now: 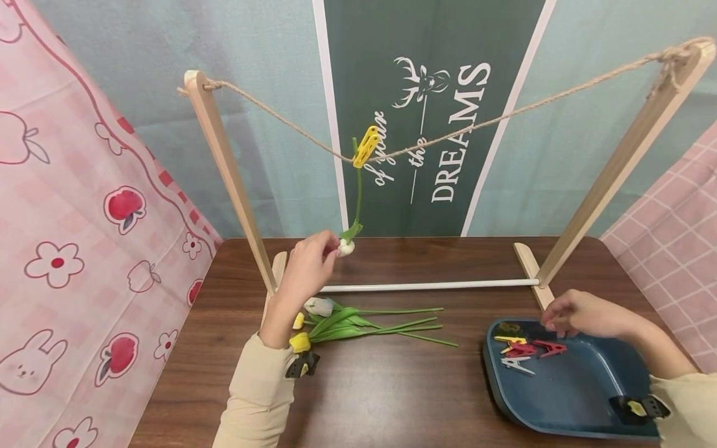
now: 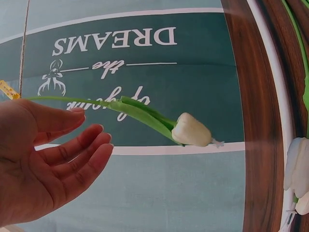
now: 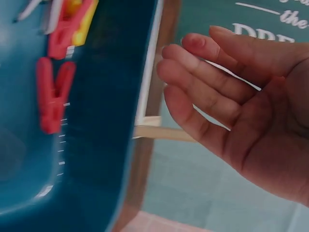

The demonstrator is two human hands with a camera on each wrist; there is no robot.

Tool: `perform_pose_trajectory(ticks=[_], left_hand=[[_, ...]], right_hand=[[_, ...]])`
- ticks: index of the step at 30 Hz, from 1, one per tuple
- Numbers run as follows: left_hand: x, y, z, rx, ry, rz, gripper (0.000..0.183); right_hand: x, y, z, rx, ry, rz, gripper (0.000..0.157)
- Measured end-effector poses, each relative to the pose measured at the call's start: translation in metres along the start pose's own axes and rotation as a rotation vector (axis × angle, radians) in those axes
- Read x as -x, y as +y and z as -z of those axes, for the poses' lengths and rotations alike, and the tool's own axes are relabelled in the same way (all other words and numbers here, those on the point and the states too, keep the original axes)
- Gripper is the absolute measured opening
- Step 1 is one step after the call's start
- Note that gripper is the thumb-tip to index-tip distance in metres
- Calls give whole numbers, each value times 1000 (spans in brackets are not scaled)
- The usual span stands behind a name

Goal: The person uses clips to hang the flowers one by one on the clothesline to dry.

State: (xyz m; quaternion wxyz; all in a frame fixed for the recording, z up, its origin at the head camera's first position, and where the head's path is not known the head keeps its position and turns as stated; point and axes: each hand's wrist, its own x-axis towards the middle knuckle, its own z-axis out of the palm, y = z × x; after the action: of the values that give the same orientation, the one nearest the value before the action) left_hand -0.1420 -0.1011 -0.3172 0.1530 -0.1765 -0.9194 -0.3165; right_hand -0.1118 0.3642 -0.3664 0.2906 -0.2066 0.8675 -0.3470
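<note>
A white tulip (image 1: 347, 246) hangs bloom-down from the rope (image 1: 291, 127), its stem clipped by a yellow clothespin (image 1: 366, 147). My left hand (image 1: 311, 264) is beside the bloom, overlapping its edge in the head view. The left wrist view shows that hand's fingers (image 2: 79, 164) loosely bent around nothing, with the tulip (image 2: 192, 129) beyond them. Over the far rim of a blue basin (image 1: 551, 429) my right hand (image 1: 588, 314) hovers, fingers relaxed and holding nothing. Red clothespins (image 3: 53, 96), a yellow one (image 1: 506, 340) and a grey one (image 1: 518, 364) lie in the basin.
Several tulips with yellow (image 1: 300, 341) and whitish blooms (image 1: 319, 306) lie on the wooden table (image 1: 381, 392), under the left forearm's side. Two wooden posts (image 1: 229, 174) carry the sagging rope, joined low down by a white rod (image 1: 431, 287). Printed curtains hang behind and at both sides.
</note>
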Motion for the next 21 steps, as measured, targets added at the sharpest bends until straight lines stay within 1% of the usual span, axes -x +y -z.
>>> perform_pose_trajectory(ticks=[5, 7, 9, 10, 12, 16, 21], left_hand=[[1, 0, 1, 5, -19, 24, 5], [1, 0, 1, 3, -27, 33, 5], [1, 0, 1, 1, -31, 35, 5], [1, -1, 1, 0, -31, 34, 5], [1, -1, 1, -1, -34, 35, 5], [1, -1, 1, -1, -40, 33, 5], [1, -1, 1, -1, -39, 30, 6]], right_hand=[[0, 19, -10, -127, -90, 50, 15], [0, 26, -13, -190, -131, 54, 18], [0, 31, -16, -225, -156, 51, 22], [1, 33, -17, -238, -161, 36, 24], [2, 36, -21, -243, -162, 0, 26], [4, 40, -25, -213, -151, -70, 29], [3, 45, -27, -213, -154, -119, 30]])
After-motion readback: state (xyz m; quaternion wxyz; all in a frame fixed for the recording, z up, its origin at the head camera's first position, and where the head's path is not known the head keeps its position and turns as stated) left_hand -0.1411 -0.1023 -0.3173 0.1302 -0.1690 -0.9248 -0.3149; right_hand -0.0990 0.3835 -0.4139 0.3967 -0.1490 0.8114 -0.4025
